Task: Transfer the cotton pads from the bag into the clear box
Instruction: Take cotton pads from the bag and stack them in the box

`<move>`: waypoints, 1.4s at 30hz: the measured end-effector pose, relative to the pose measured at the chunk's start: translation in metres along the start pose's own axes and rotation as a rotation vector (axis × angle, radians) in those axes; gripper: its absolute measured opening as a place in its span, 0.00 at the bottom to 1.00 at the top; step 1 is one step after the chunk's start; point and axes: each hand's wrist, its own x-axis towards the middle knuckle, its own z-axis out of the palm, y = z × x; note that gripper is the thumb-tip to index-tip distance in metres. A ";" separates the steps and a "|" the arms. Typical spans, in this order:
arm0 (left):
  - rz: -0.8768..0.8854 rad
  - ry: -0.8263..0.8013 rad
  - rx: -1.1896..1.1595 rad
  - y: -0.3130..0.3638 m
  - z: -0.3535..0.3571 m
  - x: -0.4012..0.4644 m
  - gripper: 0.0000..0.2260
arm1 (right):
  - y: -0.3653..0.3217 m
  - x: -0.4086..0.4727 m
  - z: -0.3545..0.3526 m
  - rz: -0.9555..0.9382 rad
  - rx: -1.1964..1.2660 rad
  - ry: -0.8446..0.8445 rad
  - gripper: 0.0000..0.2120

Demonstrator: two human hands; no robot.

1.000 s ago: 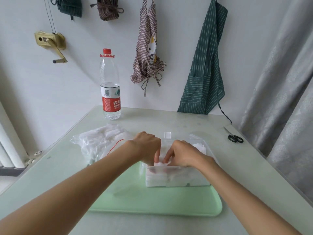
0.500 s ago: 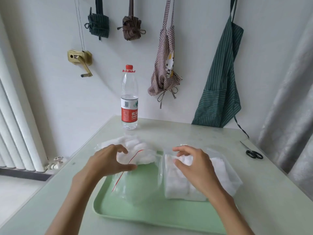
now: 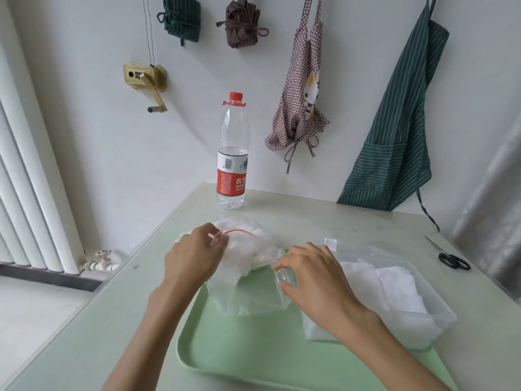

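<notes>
Pinching bag (image 3: pixel 248 266) mouth: left hand (image 3: pixel 191 258), right hand (image 3: pixel 313 275).

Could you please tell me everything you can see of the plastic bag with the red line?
The plastic bag is thin, clear and crumpled, with a red line along its mouth. White cotton pads bunch in its far part. It lies partly on the green tray, left of the clear box. The left hand pinches its mouth at the red line; the right hand grips its near edge.

Bright, soft daylight; faint shadows, wide-angle bending at edges.
</notes>
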 end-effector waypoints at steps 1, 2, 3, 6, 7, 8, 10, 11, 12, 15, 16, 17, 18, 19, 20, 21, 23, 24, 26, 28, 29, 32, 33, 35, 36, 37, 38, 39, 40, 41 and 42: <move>0.034 0.047 0.083 0.003 -0.002 -0.003 0.09 | -0.001 0.002 0.001 -0.015 -0.017 0.004 0.14; 0.078 0.071 0.144 0.005 -0.002 -0.005 0.10 | -0.001 0.006 0.001 -0.024 -0.024 0.019 0.13; 0.126 0.077 0.181 0.008 -0.002 -0.006 0.11 | -0.002 0.010 0.001 -0.023 -0.027 0.039 0.11; 0.223 0.023 0.233 0.010 -0.002 -0.007 0.12 | -0.003 0.018 -0.003 0.068 -0.019 0.074 0.09; 0.217 -0.025 0.239 0.010 -0.002 -0.007 0.13 | -0.002 0.018 -0.006 0.121 0.009 0.054 0.09; 0.196 -0.076 0.242 0.012 -0.004 -0.008 0.14 | 0.000 0.016 -0.008 0.158 0.032 0.044 0.09; 0.146 -0.178 0.249 0.014 -0.012 -0.011 0.14 | 0.000 0.012 -0.011 0.163 0.021 0.019 0.10; 0.128 -0.222 0.261 0.015 -0.017 -0.010 0.13 | -0.002 0.009 -0.012 0.145 0.004 -0.003 0.11; 0.115 -0.268 0.268 0.015 -0.022 -0.010 0.12 | -0.004 0.006 -0.012 0.120 0.000 -0.027 0.11; 0.102 -0.404 0.184 0.010 -0.036 -0.008 0.12 | -0.008 -0.002 -0.011 0.055 0.021 -0.062 0.12; 0.115 -0.409 0.107 0.007 -0.038 -0.006 0.16 | -0.006 -0.004 -0.011 0.049 0.039 -0.051 0.11; 0.145 -0.363 0.052 0.003 -0.039 -0.004 0.22 | -0.003 -0.006 -0.011 0.050 0.052 -0.033 0.10; 0.199 -0.279 0.045 -0.001 -0.037 -0.002 0.27 | 0.000 -0.008 -0.012 0.051 0.070 0.000 0.09; 0.246 -0.199 0.053 -0.006 -0.034 -0.001 0.31 | 0.002 -0.009 -0.011 0.047 0.075 0.035 0.08; 0.271 -0.156 0.043 -0.008 -0.028 0.001 0.33 | 0.004 -0.009 -0.012 0.034 0.054 0.064 0.07; 0.258 -0.153 0.018 -0.010 -0.022 0.001 0.34 | 0.005 -0.008 -0.011 0.014 0.024 0.071 0.08; 0.179 -0.147 0.006 -0.011 -0.011 0.001 0.29 | 0.004 -0.004 -0.009 -0.030 -0.061 0.094 0.11; 0.149 -0.098 0.028 -0.012 -0.006 0.002 0.26 | 0.003 0.000 -0.007 -0.055 -0.106 0.095 0.11; 0.127 0.007 0.040 -0.015 0.001 0.005 0.20 | 0.001 0.009 -0.005 -0.107 -0.224 0.039 0.11; 0.109 0.054 0.047 -0.016 0.003 0.005 0.17 | -0.006 0.020 -0.001 -0.132 -0.409 -0.084 0.12; 0.106 0.061 0.060 -0.016 0.005 0.005 0.16 | -0.009 0.025 0.002 -0.151 -0.487 -0.123 0.13; 0.090 0.073 0.106 -0.016 0.007 0.005 0.16 | -0.017 0.038 0.020 -0.254 -0.601 -0.223 0.17; 0.080 0.081 0.106 -0.016 0.007 0.005 0.15 | -0.020 0.041 0.023 -0.282 -0.616 -0.239 0.17; 0.066 0.087 0.101 -0.016 0.007 0.005 0.15 | -0.028 0.042 0.023 -0.291 -0.633 -0.260 0.15; 0.063 0.085 0.103 -0.015 0.007 0.005 0.15 | -0.032 0.042 0.022 -0.293 -0.639 -0.260 0.12; 0.063 0.084 0.108 -0.015 0.006 0.004 0.16 | -0.033 0.041 0.023 -0.296 -0.636 -0.248 0.10; 0.064 0.082 0.116 -0.014 0.006 0.004 0.16 | -0.029 0.042 0.026 -0.298 -0.640 -0.227 0.10; 0.064 0.078 0.126 -0.013 0.005 0.002 0.16 | -0.029 0.041 0.024 -0.303 -0.636 -0.231 0.10; 0.062 0.077 0.132 -0.013 0.005 0.002 0.16 | -0.029 0.041 0.022 -0.301 -0.598 -0.237 0.10; 0.060 0.072 0.136 -0.013 0.004 0.002 0.16 | -0.029 0.040 0.018 -0.284 -0.542 -0.226 0.09; 0.054 0.070 0.133 -0.013 0.003 0.002 0.16 | -0.028 0.038 0.015 -0.260 -0.458 -0.215 0.08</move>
